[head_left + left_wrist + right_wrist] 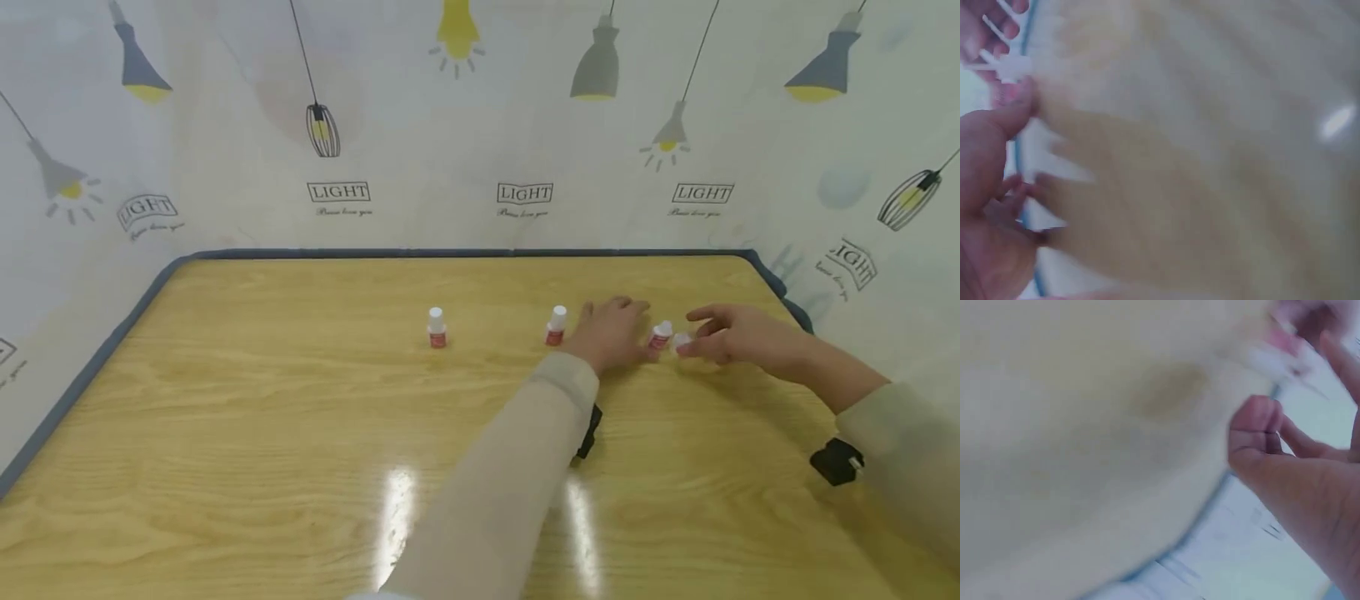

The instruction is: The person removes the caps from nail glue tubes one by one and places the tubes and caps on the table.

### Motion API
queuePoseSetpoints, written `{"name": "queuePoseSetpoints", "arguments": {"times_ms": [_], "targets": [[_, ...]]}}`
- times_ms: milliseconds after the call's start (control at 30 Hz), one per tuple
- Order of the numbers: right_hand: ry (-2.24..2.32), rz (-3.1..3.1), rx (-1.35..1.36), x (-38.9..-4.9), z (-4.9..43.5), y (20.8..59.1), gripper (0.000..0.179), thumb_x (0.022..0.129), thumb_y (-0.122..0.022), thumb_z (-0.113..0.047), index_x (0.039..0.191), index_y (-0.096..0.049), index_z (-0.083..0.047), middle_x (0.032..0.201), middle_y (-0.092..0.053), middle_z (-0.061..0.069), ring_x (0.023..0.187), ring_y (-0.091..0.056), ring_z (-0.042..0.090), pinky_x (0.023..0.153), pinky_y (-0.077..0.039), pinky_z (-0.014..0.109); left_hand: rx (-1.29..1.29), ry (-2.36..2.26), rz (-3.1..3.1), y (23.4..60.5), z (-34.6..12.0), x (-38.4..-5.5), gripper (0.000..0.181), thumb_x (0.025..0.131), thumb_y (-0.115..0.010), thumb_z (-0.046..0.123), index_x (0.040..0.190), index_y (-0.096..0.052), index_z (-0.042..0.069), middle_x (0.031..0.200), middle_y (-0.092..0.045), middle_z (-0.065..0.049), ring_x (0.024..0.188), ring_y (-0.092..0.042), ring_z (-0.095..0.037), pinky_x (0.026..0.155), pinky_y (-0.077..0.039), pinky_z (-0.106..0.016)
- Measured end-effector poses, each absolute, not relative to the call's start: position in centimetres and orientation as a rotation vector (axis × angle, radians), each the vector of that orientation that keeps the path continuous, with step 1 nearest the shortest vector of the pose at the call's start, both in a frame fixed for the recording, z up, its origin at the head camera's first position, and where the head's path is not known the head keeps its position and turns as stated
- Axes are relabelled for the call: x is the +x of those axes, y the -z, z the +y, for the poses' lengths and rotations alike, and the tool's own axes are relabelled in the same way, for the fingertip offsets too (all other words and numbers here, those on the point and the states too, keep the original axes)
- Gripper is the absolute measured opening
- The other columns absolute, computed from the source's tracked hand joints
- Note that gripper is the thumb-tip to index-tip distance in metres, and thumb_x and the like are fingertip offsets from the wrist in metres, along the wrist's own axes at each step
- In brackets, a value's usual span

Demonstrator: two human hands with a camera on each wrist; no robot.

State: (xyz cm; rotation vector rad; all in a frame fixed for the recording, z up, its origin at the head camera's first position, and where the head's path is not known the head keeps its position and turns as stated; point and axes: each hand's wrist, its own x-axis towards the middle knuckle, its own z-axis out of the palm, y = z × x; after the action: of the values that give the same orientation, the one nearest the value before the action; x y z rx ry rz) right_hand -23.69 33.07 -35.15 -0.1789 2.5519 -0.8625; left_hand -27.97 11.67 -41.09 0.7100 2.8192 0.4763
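In the head view, a small white-capped bottle with a red label [660, 336] stands tilted on the table between the hands. My left hand [611, 333] is at its left, fingers spread, thumb against the bottle's lower part. Blurred in the left wrist view, the bottle [1007, 94] shows beside the thumb. From the right, my right hand [738, 337] reaches in with fingers loosely bent and index finger apart from thumb. A small whitish thing [681, 342] shows by its thumb; its kind is unclear. The right wrist view shows the right hand [1297, 456] apart from the blurred bottle.
Two more white-capped bottles stand in a rough row to the left: one bottle [555, 327] near the left hand, another bottle [437, 328] farther off. The wooden table [262, 400] ends at a dark edge strip [450, 252] against a lamp-printed wall [420, 158].
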Motion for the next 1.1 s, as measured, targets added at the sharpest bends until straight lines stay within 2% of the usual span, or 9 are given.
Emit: {"name": "queuePoseSetpoints", "arguments": {"times_ms": [100, 233, 333, 400, 500, 700, 867, 967, 1100], "targets": [[0.831, 2.541, -0.239, -24.1, 33.0, 32.4, 0.085, 0.106, -0.066, -0.044, 0.166, -0.026, 0.001, 0.157, -0.042, 0.031, 0.135, -0.057, 0.045, 0.109, -0.055, 0.059, 0.649, -0.434, 2.767, 39.4, 11.4, -27.5, 0.101, 0.092, -0.079, 0.058, 0.170, -0.024, 0.026, 0.178, -0.023, 0.001, 0.163, -0.030, -0.015, 0.134, -0.030, -0.038], [0.754, 2.646, -0.306, -24.9, 32.1, 29.2, 0.076, 0.106, -0.064, -0.049, 0.163, -0.037, -0.008, 0.157, -0.047, 0.025, 0.135, -0.058, 0.045, 0.108, -0.053, 0.062, 0.661, -0.300, 2.697, 35.7, 10.5, -27.2, 0.098, 0.096, -0.075, 0.056, 0.171, -0.021, 0.025, 0.181, -0.009, -0.004, 0.166, -0.022, -0.019, 0.133, -0.031, -0.035], [0.731, 2.712, -0.313, -25.5, 31.0, 27.8, 0.072, 0.104, -0.065, -0.054, 0.159, -0.045, -0.012, 0.154, -0.052, 0.019, 0.133, -0.060, 0.040, 0.105, -0.054, 0.058, 0.772, -0.185, 2.684, 33.0, 9.3, -27.4, 0.086, 0.099, -0.069, 0.058, 0.169, -0.032, 0.027, 0.181, -0.015, -0.001, 0.169, -0.014, -0.021, 0.136, -0.023, -0.036], [0.750, 2.740, -0.309, -25.9, 30.2, 27.4, 0.071, 0.102, -0.066, -0.056, 0.156, -0.050, -0.012, 0.151, -0.055, 0.018, 0.132, -0.059, 0.038, 0.105, -0.053, 0.057, 0.844, -0.142, 2.706, 31.5, 8.2, -27.6, 0.079, 0.099, -0.069, 0.058, 0.165, -0.040, 0.027, 0.178, -0.025, 0.000, 0.168, -0.018, -0.023, 0.137, -0.023, -0.038], [0.810, 2.756, -0.302, -26.2, 28.8, 27.4, 0.071, 0.101, -0.068, -0.057, 0.153, -0.054, -0.012, 0.150, -0.058, 0.017, 0.133, -0.059, 0.037, 0.106, -0.052, 0.057, 0.861, -0.208, 2.741, 30.3, 6.1, -27.8, 0.075, 0.098, -0.073, 0.054, 0.162, -0.046, 0.026, 0.175, -0.033, -0.002, 0.164, -0.028, -0.026, 0.134, -0.030, -0.042], [0.954, 2.725, -0.319, -26.4, 25.2, 28.7, 0.067, 0.101, -0.069, -0.055, 0.151, -0.056, -0.012, 0.146, -0.061, 0.016, 0.134, -0.060, 0.035, 0.106, -0.052, 0.057, 0.763, -0.532, 2.742, 31.0, 1.4, -28.5, 0.085, 0.095, -0.080, 0.047, 0.163, -0.042, 0.013, 0.170, -0.042, -0.009, 0.158, -0.040, -0.028, 0.131, -0.037, -0.043], [0.974, 2.717, -0.377, -26.5, 22.4, 30.2, 0.064, 0.100, -0.070, -0.054, 0.147, -0.060, -0.012, 0.138, -0.064, 0.015, 0.131, -0.062, 0.033, 0.105, -0.052, 0.056, 0.605, -0.731, 2.685, 33.0, -1.5, -28.5, 0.091, 0.092, -0.084, 0.045, 0.164, -0.039, 0.013, 0.169, -0.044, -0.008, 0.157, -0.042, -0.027, 0.130, -0.037, -0.044], [0.976, 2.732, -0.415, -26.6, 21.0, 31.3, 0.059, 0.100, -0.071, -0.053, 0.142, -0.065, -0.013, 0.128, -0.067, 0.011, 0.121, -0.065, 0.028, 0.100, -0.054, 0.048, 0.588, -0.766, 2.665, 34.5, -2.4, -28.2, 0.091, 0.091, -0.085, 0.047, 0.163, -0.041, 0.013, 0.169, -0.043, -0.009, 0.157, -0.042, -0.028, 0.130, -0.037, -0.046], [1.022, 2.733, -0.454, -26.6, 19.7, 32.7, 0.049, 0.100, -0.074, -0.048, 0.135, -0.069, -0.014, 0.110, -0.067, 0.007, 0.100, -0.061, 0.023, 0.084, -0.052, 0.036, 0.714, -0.708, 2.711, 36.8, -2.8, -27.9, 0.080, 0.092, -0.084, 0.048, 0.155, -0.053, 0.010, 0.164, -0.050, -0.011, 0.152, -0.047, -0.030, 0.129, -0.038, -0.046]]}}
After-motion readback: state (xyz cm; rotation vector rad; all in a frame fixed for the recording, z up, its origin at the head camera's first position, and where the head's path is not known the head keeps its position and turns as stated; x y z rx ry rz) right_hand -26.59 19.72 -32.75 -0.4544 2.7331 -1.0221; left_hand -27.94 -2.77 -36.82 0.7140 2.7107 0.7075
